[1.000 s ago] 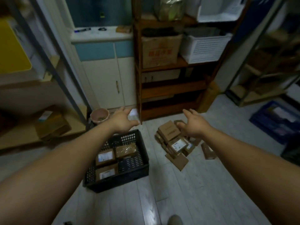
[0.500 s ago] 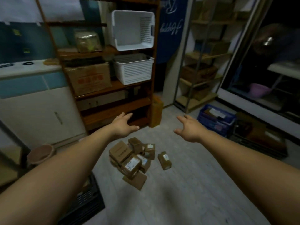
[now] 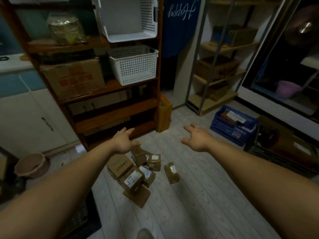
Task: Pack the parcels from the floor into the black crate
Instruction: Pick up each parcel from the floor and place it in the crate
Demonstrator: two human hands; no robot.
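Note:
A heap of several brown cardboard parcels (image 3: 133, 175) with white labels lies on the pale plank floor. One small parcel (image 3: 171, 172) lies apart to the right of the heap. My left hand (image 3: 125, 143) hovers open above the heap's far side, holding nothing. My right hand (image 3: 196, 138) is open too, out to the right of the heap over bare floor. Only a corner of the black crate (image 3: 84, 219) shows at the bottom left, largely hidden behind my left forearm.
A wooden shelf unit (image 3: 112, 107) with white baskets and a cardboard box stands behind the heap. A blue crate (image 3: 233, 125) and a dark crate (image 3: 283, 152) sit at right. A pink bowl (image 3: 32, 165) is on the floor at left.
The view has swung right, so the black crate has slid from centre to the bottom left corner. Both open hands have stayed out in front, now over and beside the heap.

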